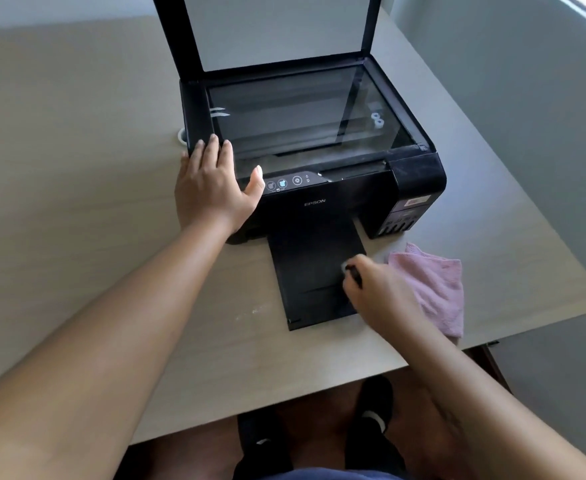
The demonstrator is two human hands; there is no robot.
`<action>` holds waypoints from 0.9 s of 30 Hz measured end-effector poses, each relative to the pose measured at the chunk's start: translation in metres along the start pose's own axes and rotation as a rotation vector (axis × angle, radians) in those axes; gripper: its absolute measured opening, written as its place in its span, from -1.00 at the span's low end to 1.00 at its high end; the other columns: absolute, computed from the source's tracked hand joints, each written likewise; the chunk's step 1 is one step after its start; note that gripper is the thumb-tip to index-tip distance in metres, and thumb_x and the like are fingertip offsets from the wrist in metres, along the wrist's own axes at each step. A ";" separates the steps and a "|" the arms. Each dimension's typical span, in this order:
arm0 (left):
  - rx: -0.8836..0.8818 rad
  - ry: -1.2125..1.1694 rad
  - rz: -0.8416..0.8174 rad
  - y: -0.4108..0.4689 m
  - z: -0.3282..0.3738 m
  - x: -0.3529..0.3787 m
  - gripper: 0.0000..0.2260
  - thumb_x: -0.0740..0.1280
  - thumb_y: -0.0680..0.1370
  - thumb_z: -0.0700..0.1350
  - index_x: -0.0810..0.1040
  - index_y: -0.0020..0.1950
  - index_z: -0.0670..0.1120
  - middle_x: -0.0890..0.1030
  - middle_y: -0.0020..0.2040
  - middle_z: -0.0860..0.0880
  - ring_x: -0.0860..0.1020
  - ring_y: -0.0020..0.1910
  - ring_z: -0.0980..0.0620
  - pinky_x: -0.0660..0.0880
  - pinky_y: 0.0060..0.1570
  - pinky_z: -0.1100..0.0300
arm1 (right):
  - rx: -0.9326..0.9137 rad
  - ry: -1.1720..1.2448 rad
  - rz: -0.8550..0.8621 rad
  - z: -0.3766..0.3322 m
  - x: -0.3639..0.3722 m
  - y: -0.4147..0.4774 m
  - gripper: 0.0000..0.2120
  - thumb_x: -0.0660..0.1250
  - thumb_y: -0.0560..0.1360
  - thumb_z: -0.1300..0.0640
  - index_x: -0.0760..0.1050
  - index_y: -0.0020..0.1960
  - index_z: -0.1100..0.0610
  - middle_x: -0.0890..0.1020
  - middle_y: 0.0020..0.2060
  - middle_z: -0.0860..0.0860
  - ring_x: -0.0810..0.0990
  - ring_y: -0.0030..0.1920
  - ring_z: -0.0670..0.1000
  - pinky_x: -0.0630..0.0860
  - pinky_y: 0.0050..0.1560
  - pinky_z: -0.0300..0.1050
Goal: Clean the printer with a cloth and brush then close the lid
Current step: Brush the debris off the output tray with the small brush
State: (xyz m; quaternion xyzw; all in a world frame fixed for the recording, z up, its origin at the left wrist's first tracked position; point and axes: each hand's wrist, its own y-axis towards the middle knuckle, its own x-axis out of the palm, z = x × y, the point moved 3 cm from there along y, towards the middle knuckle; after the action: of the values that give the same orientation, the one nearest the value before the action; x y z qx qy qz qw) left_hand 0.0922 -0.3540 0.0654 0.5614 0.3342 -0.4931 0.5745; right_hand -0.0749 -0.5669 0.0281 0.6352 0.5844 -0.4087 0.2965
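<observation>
My flat left hand [211, 188] rests on the printer [315, 209], my right hand [378, 289] grips what looks like the brush [353, 273] on the tray [308, 271], the cloth [433, 289] lies beside it, and the lid [284, 29] is not shut yet.

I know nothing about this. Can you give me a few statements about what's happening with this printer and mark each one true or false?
1. The printer has its lid raised. True.
2. The left hand holds the pink cloth. False: the cloth lies on the table, right of the output tray; the left hand rests flat on the printer's front left corner.
3. The right hand grips a small dark brush over the output tray. True.
4. A sheet of paper covers the scanner glass. False: the glass is bare.
</observation>
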 end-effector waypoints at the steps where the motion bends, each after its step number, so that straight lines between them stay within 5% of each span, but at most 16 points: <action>1: 0.000 0.000 0.007 0.001 0.000 0.000 -0.33 0.01 0.53 0.26 0.33 0.48 -0.16 0.31 0.51 -0.16 0.23 0.50 -0.15 0.10 0.49 -0.06 | -0.070 0.063 -0.162 -0.006 0.006 -0.002 -0.86 0.26 0.55 0.06 0.56 0.03 0.07 0.59 -0.30 -0.03 0.59 -0.31 0.03 0.49 -0.31 -0.07; 3: -0.004 0.002 0.004 0.002 0.000 0.000 -0.32 0.00 0.52 0.26 0.34 0.48 -0.15 0.31 0.51 -0.16 0.24 0.50 -0.15 0.11 0.49 -0.06 | -0.053 0.199 -0.245 -0.014 0.010 -0.001 -0.85 0.28 0.54 0.07 0.57 0.07 0.05 0.61 -0.27 -0.08 0.59 -0.27 -0.04 0.51 -0.22 -0.10; 5: -0.008 0.002 -0.004 0.001 -0.001 -0.001 -0.32 0.00 0.52 0.26 0.33 0.48 -0.16 0.30 0.51 -0.16 0.24 0.50 -0.15 0.10 0.49 -0.05 | 0.083 0.088 0.106 -0.001 0.000 0.010 -0.86 0.25 0.55 0.06 0.53 0.03 0.07 0.61 -0.25 0.00 0.60 -0.21 0.10 0.47 -0.24 -0.08; 6: -0.008 0.000 -0.003 0.000 0.000 -0.001 -0.32 0.00 0.52 0.26 0.33 0.48 -0.16 0.30 0.51 -0.16 0.24 0.50 -0.15 0.10 0.49 -0.05 | 0.083 0.018 0.138 0.002 -0.001 0.013 -0.87 0.24 0.54 0.06 0.52 0.01 0.08 0.61 -0.26 0.03 0.60 -0.20 0.15 0.46 -0.26 -0.07; 9: -0.003 0.001 0.005 0.002 0.000 0.000 -0.32 0.01 0.52 0.26 0.34 0.48 -0.15 0.31 0.51 -0.16 0.24 0.50 -0.15 0.10 0.49 -0.05 | -0.141 0.155 -0.298 -0.015 0.015 0.012 -0.83 0.30 0.54 0.09 0.58 0.10 0.02 0.64 -0.26 -0.07 0.61 -0.26 -0.05 0.48 -0.22 -0.16; 10: -0.003 0.001 0.001 0.002 0.000 0.000 -0.32 0.00 0.52 0.26 0.33 0.48 -0.15 0.30 0.51 -0.16 0.24 0.50 -0.15 0.10 0.49 -0.05 | -0.107 0.215 -0.277 -0.016 0.014 0.014 -0.81 0.30 0.54 0.10 0.59 0.13 0.04 0.66 -0.24 -0.05 0.60 -0.25 -0.07 0.46 -0.20 -0.18; 12: -0.010 0.007 -0.005 0.001 -0.001 0.000 -0.32 -0.01 0.52 0.26 0.33 0.48 -0.15 0.30 0.51 -0.16 0.24 0.50 -0.14 0.09 0.50 -0.04 | 0.045 0.135 0.072 -0.002 0.003 0.026 -0.80 0.27 0.55 0.08 0.57 0.13 0.07 0.69 -0.12 0.09 0.63 -0.13 0.10 0.45 -0.18 -0.12; 13: -0.013 0.010 0.000 0.000 -0.002 0.000 -0.32 0.00 0.52 0.26 0.33 0.48 -0.15 0.30 0.51 -0.15 0.24 0.50 -0.14 0.10 0.49 -0.04 | 0.061 0.064 0.116 0.000 0.000 0.029 -0.80 0.26 0.54 0.06 0.56 0.12 0.06 0.69 -0.10 0.11 0.63 -0.10 0.16 0.48 -0.18 -0.08; 16: -0.006 0.006 0.013 0.001 -0.001 0.001 -0.33 0.01 0.52 0.26 0.35 0.47 -0.15 0.32 0.50 -0.15 0.25 0.49 -0.14 0.11 0.49 -0.04 | -0.177 0.160 -0.310 -0.021 0.020 0.029 -0.79 0.29 0.53 0.05 0.57 0.14 0.00 0.68 -0.13 0.00 0.67 -0.15 0.04 0.56 -0.15 -0.08; 17: -0.003 0.003 0.013 0.001 0.000 0.001 -0.33 0.02 0.52 0.25 0.35 0.47 -0.15 0.32 0.50 -0.15 0.25 0.49 -0.15 0.11 0.49 -0.04 | -0.159 0.166 -0.297 -0.023 0.019 0.032 -0.78 0.29 0.54 0.05 0.57 0.15 0.03 0.67 -0.13 0.02 0.67 -0.14 0.05 0.55 -0.15 -0.08; 20: -0.007 -0.003 0.025 0.001 0.000 -0.002 -0.34 0.03 0.52 0.25 0.36 0.47 -0.15 0.33 0.50 -0.16 0.26 0.48 -0.15 0.13 0.48 -0.06 | 0.040 -0.089 0.088 -0.006 0.002 0.050 -0.77 0.23 0.57 0.05 0.52 0.15 0.10 0.66 -0.06 0.14 0.61 -0.07 0.23 0.43 -0.22 -0.06; 24: 0.001 0.000 0.023 0.000 0.001 -0.001 -0.34 0.03 0.52 0.24 0.36 0.47 -0.15 0.33 0.50 -0.16 0.26 0.49 -0.15 0.12 0.48 -0.05 | -0.204 0.101 -0.328 -0.028 0.021 0.046 -0.76 0.28 0.54 0.02 0.55 0.19 -0.01 0.69 -0.07 0.04 0.64 -0.13 0.04 0.55 -0.15 -0.11; 27: -0.009 0.000 0.022 0.000 0.000 -0.001 -0.33 0.02 0.52 0.25 0.36 0.47 -0.15 0.33 0.49 -0.16 0.26 0.48 -0.15 0.13 0.48 -0.05 | -0.082 -0.037 0.067 -0.012 0.009 0.063 -0.75 0.24 0.55 0.04 0.52 0.20 0.02 0.65 0.00 0.10 0.62 -0.05 0.21 0.55 -0.15 0.00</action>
State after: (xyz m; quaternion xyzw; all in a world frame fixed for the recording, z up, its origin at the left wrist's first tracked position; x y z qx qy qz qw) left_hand 0.0919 -0.3542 0.0668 0.5625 0.3299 -0.4853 0.5825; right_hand -0.0108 -0.5608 0.0198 0.6341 0.5733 -0.3859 0.3469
